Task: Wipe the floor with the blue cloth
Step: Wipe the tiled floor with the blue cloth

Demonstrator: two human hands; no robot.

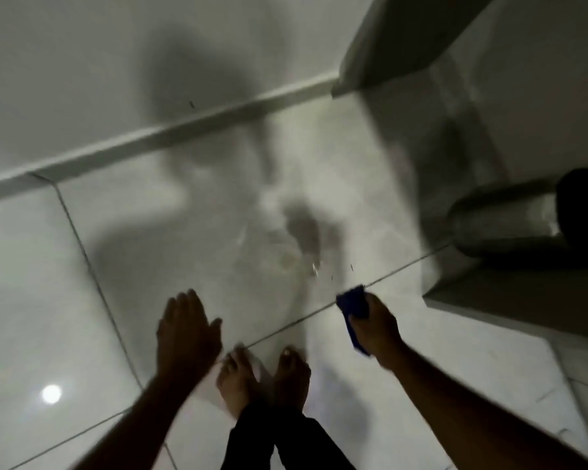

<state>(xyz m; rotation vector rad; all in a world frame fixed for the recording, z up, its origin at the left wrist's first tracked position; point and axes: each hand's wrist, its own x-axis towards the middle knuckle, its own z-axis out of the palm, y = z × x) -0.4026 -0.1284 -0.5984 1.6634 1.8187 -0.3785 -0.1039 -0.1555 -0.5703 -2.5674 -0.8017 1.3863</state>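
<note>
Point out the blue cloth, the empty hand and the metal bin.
blue cloth (353, 303), head view, its upper folded part.
left hand (186, 329), head view, its back.
round metal bin (504, 220), head view, its side wall.

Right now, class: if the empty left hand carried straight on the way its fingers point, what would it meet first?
The left hand, open with fingers pointing up-frame, would likely meet only the bare tiled floor, then the skirting at the wall. Its height above the tiles is unclear. The right hand grips the blue cloth.
</note>
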